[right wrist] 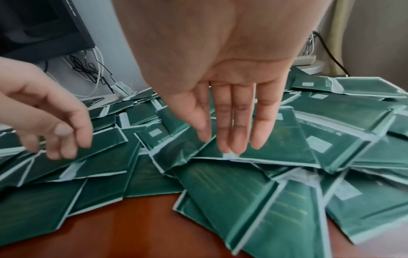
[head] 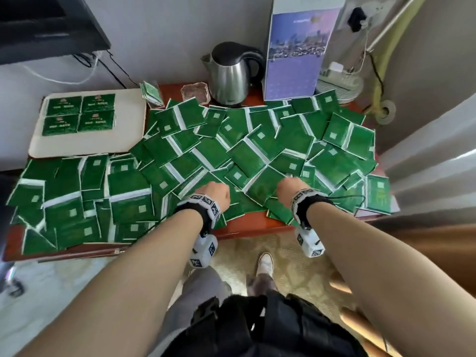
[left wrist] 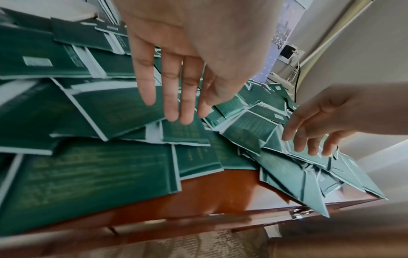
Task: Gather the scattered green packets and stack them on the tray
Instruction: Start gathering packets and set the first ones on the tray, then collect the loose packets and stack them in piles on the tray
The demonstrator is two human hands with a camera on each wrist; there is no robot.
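Several green packets with white edges lie scattered and overlapping across the red-brown table. A white tray at the back left holds green packets laid printed side up in a two-by-two block. My left hand hovers over the pile near the front middle, its fingers straight and empty. My right hand is just to its right, also empty, with fingertips reaching down to the edge of a packet.
A steel kettle, a brown coaster and a standing calendar are at the table's back. A few more packets lean beside the tray. A monitor and cables sit back left. Bare table shows at the front edge.
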